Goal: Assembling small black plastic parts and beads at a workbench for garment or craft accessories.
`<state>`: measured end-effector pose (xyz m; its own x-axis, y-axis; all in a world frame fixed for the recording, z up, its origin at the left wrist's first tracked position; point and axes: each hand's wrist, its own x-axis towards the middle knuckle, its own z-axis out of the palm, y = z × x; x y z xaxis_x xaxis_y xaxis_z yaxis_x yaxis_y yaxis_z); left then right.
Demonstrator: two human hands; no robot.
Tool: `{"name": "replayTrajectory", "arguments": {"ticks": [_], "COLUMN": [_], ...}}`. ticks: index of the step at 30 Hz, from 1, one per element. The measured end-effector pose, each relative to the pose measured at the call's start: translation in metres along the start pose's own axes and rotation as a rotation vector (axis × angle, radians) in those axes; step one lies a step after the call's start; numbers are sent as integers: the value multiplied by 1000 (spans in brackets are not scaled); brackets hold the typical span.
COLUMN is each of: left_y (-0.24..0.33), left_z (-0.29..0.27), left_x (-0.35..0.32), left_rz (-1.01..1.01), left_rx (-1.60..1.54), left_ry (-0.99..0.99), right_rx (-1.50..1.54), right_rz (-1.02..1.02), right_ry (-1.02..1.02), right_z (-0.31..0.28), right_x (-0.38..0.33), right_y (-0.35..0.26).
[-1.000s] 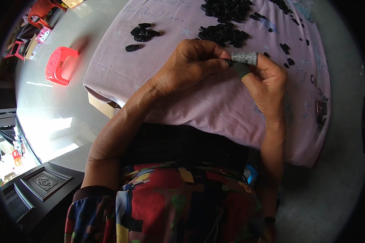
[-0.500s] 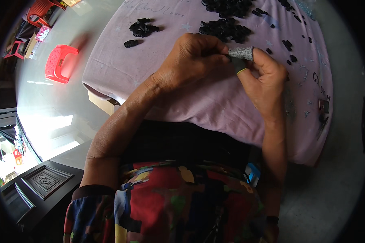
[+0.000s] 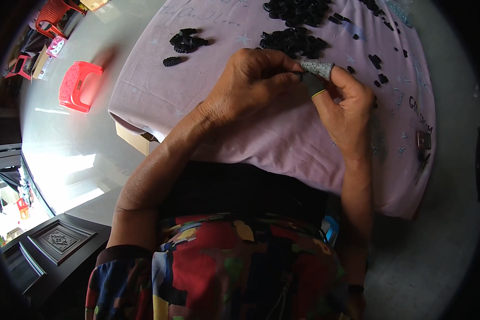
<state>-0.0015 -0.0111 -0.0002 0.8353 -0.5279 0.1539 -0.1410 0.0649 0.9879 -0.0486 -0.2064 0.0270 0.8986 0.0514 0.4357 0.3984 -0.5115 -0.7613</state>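
Observation:
Over the pink cloth (image 3: pixel 282 133), my two hands meet with their fingertips together. My left hand (image 3: pixel 245 80) is closed in a pinch on a small black part (image 3: pixel 302 75), mostly covered by the fingers. Across from it, my right hand (image 3: pixel 349 104) pinches at the same spot, its index finger in a grey speckled finger cover (image 3: pixel 318 68) and its thumb in a dark one with a yellow edge. Just beyond the fingers lies a pile of black ridged parts (image 3: pixel 293 42), with another heap (image 3: pixel 298 10) behind it.
A small cluster of black parts (image 3: pixel 186 40) and one single part (image 3: pixel 172 61) lie at the left of the cloth. Loose black pieces (image 3: pixel 375 61) are scattered on the right, near a small dark box-shaped object (image 3: pixel 423 141). A red stool (image 3: pixel 77 85) stands on the floor at left.
Both hands keep their pinch at nearly the same place. The covered right index finger has tilted slightly; the view has shifted a little.

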Motion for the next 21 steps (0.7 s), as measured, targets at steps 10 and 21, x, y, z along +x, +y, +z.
{"name": "replayTrajectory", "arguments": {"ticks": [10, 21], "left_y": [5, 6], "left_z": [1, 3], "left_x": [-1, -1], "left_rz": [-104, -170], "left_rx": [-154, -211], "left_ry": [21, 71], "right_rx": [-244, -411], "right_rz": [-88, -277], "right_ry": [-41, 91], "right_z": [2, 13], "right_x": [0, -3], "right_y": [-9, 2]}}
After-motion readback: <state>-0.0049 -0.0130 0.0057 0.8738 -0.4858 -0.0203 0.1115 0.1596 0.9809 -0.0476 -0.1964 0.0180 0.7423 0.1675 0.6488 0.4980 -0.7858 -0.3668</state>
